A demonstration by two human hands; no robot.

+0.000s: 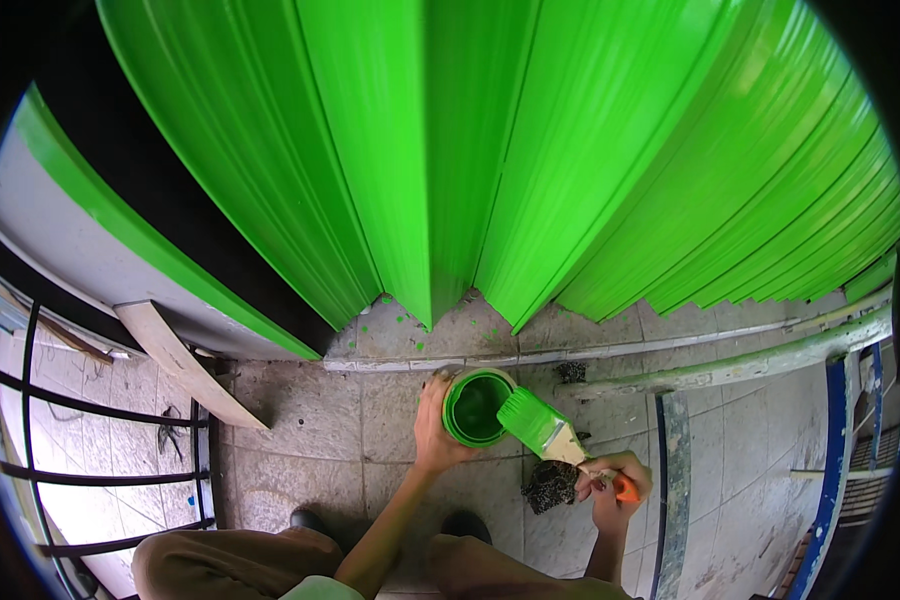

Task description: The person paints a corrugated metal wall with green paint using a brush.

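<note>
Paint can (477, 407), small, round, green inside and on the rim, sits low centre, held up over the tiled floor (310, 420) just in front of the folding shutter. Left hand (436, 425) wraps its left side, fingers curled round the wall, thumb near the top rim; clenched on the can. No label readable on it, the outside is mostly hidden by the hand.

Paintbrush (550, 432), wide flat head coated bright green, pale ferrule, orange handle. Right hand (615, 487) grips the handle end, fingers closed tight around it. Bristle end points up-left and overlaps the can's right rim, touching or just over it, cannot tell which.

Dark scrubby clump (550, 485) lies on the floor just below the brush, next to the right hand. Another small dark clump sits nearer the shutter track.

Shutter (490, 150): tall folded metal panels, all glossy green, fills the top half. Green paint drips spot the tiles at its foot. Grey metal track (610, 350) runs along the floor under it, with a worn pale rail slanting to the right.

Left side: grey wall (60, 240) with a green painted edge strip, a pale wooden plank (185, 365) leaning beside it, black metal railing (100, 470) at the far left. Right side: blue-painted frame edge (832, 470).

Bottom edge: person's knees in tan trousers (230, 560), dark shoes (308, 518) just showing on the tiles.
</note>
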